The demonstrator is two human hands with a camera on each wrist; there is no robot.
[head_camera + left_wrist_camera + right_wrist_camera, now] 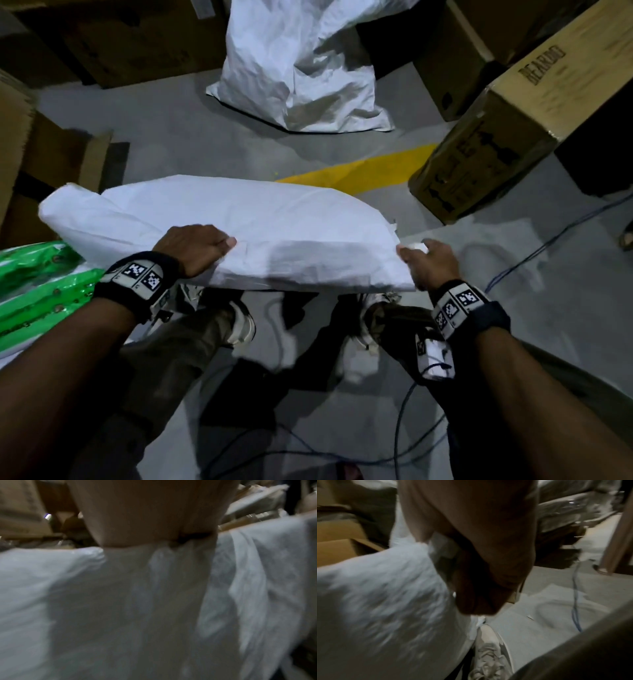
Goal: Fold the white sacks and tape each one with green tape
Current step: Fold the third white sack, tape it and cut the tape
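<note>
A folded white sack [239, 222] hangs in the air above my shoes. My left hand [195, 251] grips its near edge left of the middle, fingers curled under the fabric. My right hand [423, 260] pinches the sack's right end, a bunched white corner showing between thumb and fingers. The left wrist view shows the palm [150, 513] pressed into blurred white sack cloth [120, 608]. In the right wrist view the fingers [479, 574] close round the sack's corner [443, 547]. Another white sack [301, 65] stands crumpled on the floor ahead. Green-taped bundles [41, 291] lie at the left.
Cardboard boxes ring the spot: a long one [520, 113] at the right, flat ones [51, 164] at the left, dark ones behind. A yellow floor line [359, 168] runs under the sack. Blue cable [548, 240] trails over the grey floor at right and by my shoes [239, 322].
</note>
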